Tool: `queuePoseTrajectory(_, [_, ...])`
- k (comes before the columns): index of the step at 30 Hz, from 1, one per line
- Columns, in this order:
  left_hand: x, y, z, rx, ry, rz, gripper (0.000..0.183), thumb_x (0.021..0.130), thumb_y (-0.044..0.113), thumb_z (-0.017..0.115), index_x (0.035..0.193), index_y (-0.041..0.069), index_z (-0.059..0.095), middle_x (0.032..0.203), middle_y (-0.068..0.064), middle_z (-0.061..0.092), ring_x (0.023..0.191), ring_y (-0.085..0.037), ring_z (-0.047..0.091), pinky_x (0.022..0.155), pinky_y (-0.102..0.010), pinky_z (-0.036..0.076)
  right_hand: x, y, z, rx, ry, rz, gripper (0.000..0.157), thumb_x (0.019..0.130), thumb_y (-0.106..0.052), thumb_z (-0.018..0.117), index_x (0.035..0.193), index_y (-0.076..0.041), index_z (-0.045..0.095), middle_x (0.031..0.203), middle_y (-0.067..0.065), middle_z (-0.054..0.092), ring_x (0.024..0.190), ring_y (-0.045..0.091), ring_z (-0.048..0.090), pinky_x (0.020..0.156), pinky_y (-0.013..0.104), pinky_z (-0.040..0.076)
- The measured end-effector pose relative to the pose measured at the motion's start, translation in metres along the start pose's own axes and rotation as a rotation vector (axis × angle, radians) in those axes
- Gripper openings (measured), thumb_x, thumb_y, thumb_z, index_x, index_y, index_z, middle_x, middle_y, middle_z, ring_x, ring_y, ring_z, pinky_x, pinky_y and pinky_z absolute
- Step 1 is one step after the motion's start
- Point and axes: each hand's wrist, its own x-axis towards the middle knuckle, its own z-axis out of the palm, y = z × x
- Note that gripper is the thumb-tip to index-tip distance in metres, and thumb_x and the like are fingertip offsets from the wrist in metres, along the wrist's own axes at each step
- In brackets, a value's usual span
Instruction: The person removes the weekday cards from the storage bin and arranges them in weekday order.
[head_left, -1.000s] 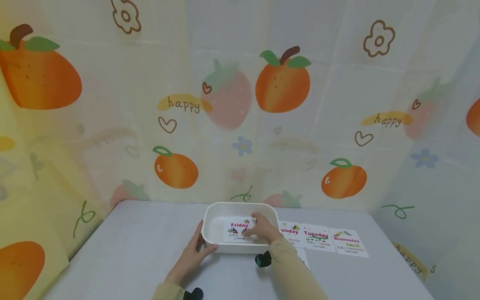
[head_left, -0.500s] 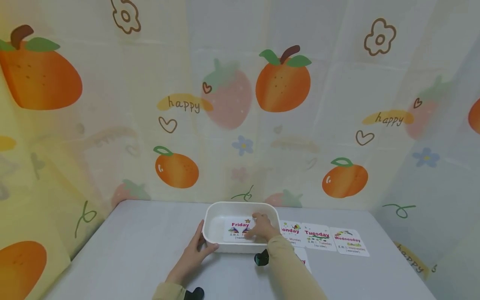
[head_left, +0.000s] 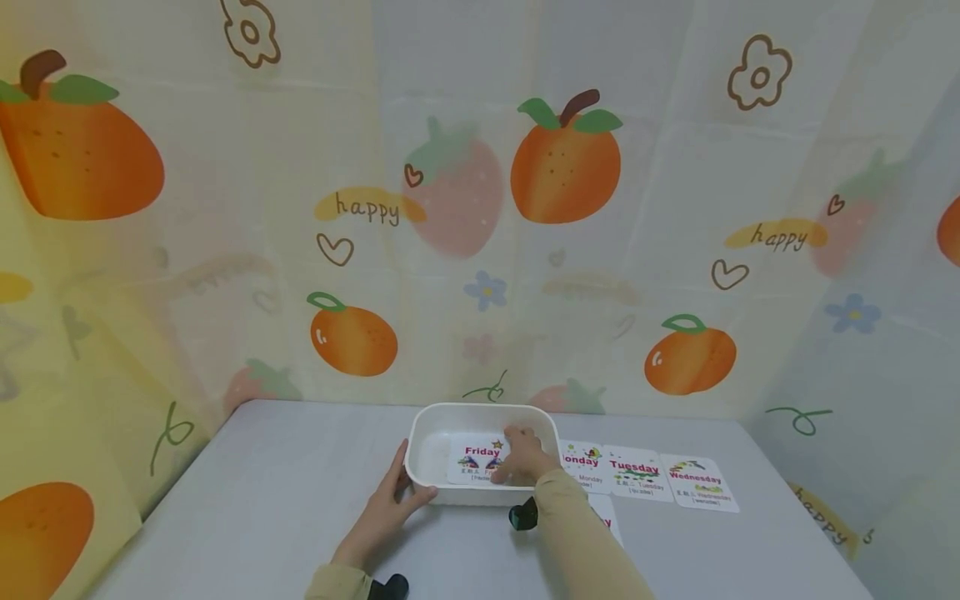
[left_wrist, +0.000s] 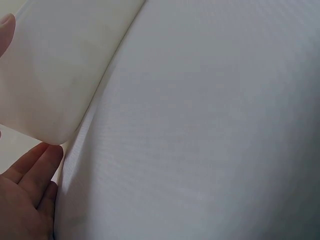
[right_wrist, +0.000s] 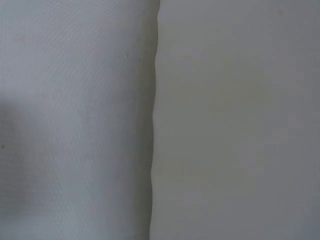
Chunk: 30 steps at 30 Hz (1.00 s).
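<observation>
A white plastic box stands on the table, with a flash card reading Friday lying inside it. My left hand holds the box's front left corner. In the left wrist view its fingers lie against the corner of the box wall, with the thumb on the front side. My right hand reaches over the front rim into the box. Its thumb and curled fingers grip the card's right end, which they partly hide. The right wrist view shows only the box's outer wall and cloth.
Right of the box lie a Monday card, partly hidden, a Tuesday card and a Wednesday card in a row. Another card is mostly covered by my right forearm. A fruit-printed curtain hangs behind the table.
The Friday card has shifted very slightly to the right under my right hand. My left hand stays at the box corner, and the other cards lie where they were.
</observation>
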Motion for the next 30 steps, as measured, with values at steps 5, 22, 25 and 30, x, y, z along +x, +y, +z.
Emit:
queuePoseTrajectory(5, [-0.0002, 0.0008, -0.0004, -0.002, -0.004, 0.008, 0.096, 0.077, 0.043, 0.072, 0.150, 0.019, 0.014, 0.144, -0.015, 0.035, 0.128, -0.037, 0.035, 0.098, -0.067, 0.019, -0.0036, -0.0024, -0.0017, -0.048, -0.008, -0.015, 0.090, 0.061, -0.016, 0.086, 0.137, 0.000, 0.041, 0.139, 0.024, 0.031, 0.124, 0.041, 0.031, 0.102, 0.057, 0.023])
queuePoseTrajectory(22, [0.0000, 0.0012, -0.0015, 0.002, -0.001, 0.018, 0.095, 0.078, 0.041, 0.072, 0.150, 0.018, 0.014, 0.142, -0.016, 0.037, 0.126, -0.037, 0.037, 0.098, -0.067, 0.019, -0.0009, -0.0028, -0.0006, -0.108, 0.016, 0.005, 0.083, 0.059, -0.022, 0.087, 0.130, -0.002, 0.049, 0.130, 0.018, 0.040, 0.115, 0.036, 0.039, 0.098, 0.055, 0.032])
queuePoseTrajectory(25, [-0.0005, 0.0002, -0.0012, 0.009, -0.003, 0.017, 0.095, 0.078, 0.043, 0.072, 0.150, 0.019, 0.014, 0.141, -0.016, 0.038, 0.126, -0.037, 0.037, 0.097, -0.068, 0.019, -0.0009, -0.0017, 0.0001, -0.122, 0.015, 0.003, 0.085, 0.059, -0.023, 0.087, 0.131, -0.003, 0.048, 0.131, 0.018, 0.039, 0.116, 0.037, 0.038, 0.098, 0.055, 0.032])
queuePoseTrajectory(30, [0.0001, -0.0009, -0.0004, 0.004, -0.001, 0.026, 0.095, 0.078, 0.043, 0.072, 0.150, 0.020, 0.014, 0.140, -0.016, 0.040, 0.126, -0.036, 0.038, 0.097, -0.067, 0.019, 0.0004, 0.0002, -0.0006, -0.129, 0.011, -0.012, 0.086, 0.059, -0.023, 0.087, 0.133, -0.003, 0.047, 0.133, 0.018, 0.038, 0.117, 0.037, 0.037, 0.098, 0.055, 0.031])
